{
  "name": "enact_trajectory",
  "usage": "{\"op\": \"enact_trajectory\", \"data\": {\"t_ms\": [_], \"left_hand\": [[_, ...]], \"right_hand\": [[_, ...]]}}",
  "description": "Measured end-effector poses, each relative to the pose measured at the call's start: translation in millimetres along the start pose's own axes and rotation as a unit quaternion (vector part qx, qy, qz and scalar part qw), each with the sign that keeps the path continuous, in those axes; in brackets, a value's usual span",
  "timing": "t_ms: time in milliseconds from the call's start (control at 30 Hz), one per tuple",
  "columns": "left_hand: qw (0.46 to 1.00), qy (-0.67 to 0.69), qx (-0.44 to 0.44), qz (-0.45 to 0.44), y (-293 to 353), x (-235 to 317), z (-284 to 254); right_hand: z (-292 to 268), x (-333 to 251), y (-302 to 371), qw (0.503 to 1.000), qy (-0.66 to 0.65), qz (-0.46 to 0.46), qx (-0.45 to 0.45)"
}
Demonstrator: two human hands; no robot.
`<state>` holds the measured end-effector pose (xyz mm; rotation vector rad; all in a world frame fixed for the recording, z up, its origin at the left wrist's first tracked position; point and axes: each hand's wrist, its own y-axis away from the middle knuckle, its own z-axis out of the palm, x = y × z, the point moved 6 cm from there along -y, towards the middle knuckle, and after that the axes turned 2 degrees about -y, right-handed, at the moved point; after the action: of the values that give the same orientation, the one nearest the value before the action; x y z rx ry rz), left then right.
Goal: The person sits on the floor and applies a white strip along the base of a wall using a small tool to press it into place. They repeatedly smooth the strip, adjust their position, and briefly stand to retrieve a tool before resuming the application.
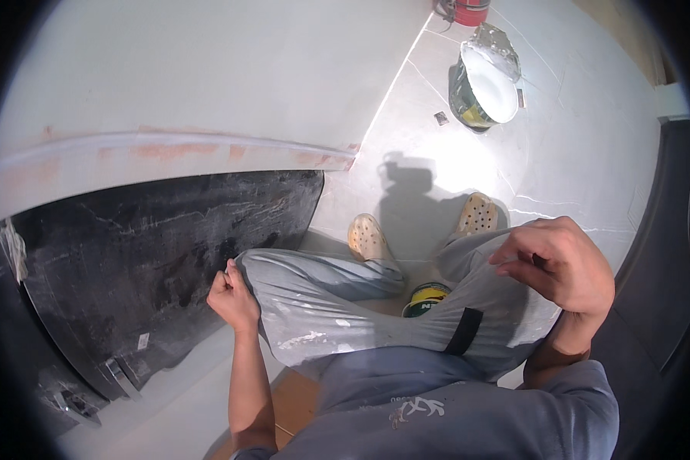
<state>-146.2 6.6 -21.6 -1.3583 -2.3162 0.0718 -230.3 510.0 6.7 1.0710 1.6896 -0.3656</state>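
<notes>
Right hand, fingers half-curled with a gap at the thumb and nothing seen held, best to keep loose above the grey trousers, just right of the dusty black panel. Left hand, folded into a fist with anything inside hidden, best to steady near the panel without knocking it; leave the open green bucket, well right of the panel, unbumped.

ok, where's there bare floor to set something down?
Mostly bare floor tiles between the open bucket and the dark panel at right; also from bucket back to the clogs. Crowded: the spot around the green-and-yellow tub, hemmed in by the grey trousers.
</notes>
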Motion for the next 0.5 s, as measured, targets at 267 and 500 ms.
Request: {"op": "enact_trajectory", "data": {"t_ms": [267,500], "left_hand": [[1.0,-0.01,0.01,-0.004,-0.2,0.9,-0.8],[1.0,-0.006,0.01,-0.013,-0.1,-5.7,-0.5]], "right_hand": [[6.0,7.2,2.7,0.998,-0.04,-0.012,0.045],[6.5,7.8,3.0,0.999,-0.033,-0.004,0.04]]}}
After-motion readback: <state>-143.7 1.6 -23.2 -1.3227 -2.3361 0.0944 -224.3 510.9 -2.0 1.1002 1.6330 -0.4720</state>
